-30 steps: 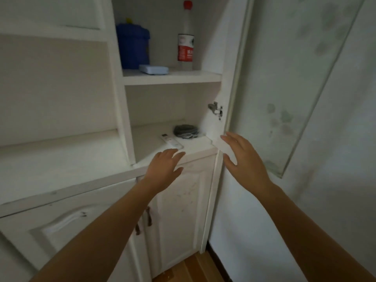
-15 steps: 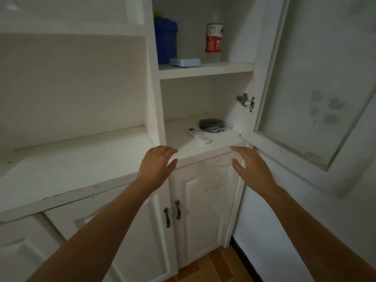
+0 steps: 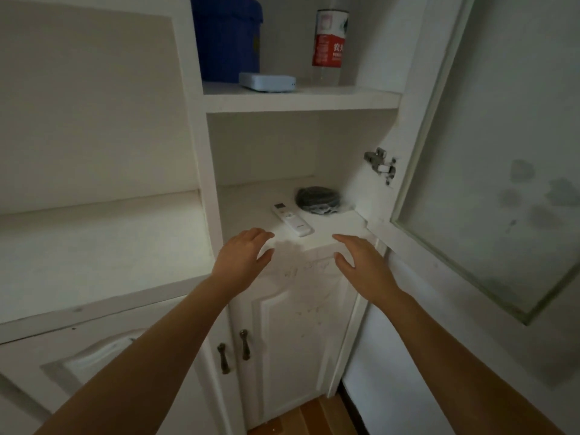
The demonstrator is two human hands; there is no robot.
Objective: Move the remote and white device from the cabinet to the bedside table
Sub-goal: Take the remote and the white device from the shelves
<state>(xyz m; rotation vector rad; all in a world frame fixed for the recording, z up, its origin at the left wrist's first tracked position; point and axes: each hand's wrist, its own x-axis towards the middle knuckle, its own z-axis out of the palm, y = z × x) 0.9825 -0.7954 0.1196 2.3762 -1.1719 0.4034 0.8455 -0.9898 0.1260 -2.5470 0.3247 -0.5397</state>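
Note:
A white remote (image 3: pixel 292 219) lies on the lower shelf of the open white cabinet (image 3: pixel 301 100), near its front edge. On the shelf above rests a flat white device (image 3: pixel 267 81). My left hand (image 3: pixel 241 257) hovers open at the shelf's front edge, just left of and below the remote. Right of the remote, my right hand (image 3: pixel 364 262) is open too, at the same height. Neither hand touches anything.
A blue container (image 3: pixel 227 36) and a clear bottle with a red label (image 3: pixel 329 47) stand behind the device. A dark coiled bundle (image 3: pixel 318 200) lies behind the remote. The glass cabinet door (image 3: pixel 489 146) hangs open at right. Closed lower doors with handles (image 3: pixel 233 348) sit below.
The view has shifted closer to the cabinet. Both hands have risen toward the lower shelf's front edge, and the right hand has come away from the door.

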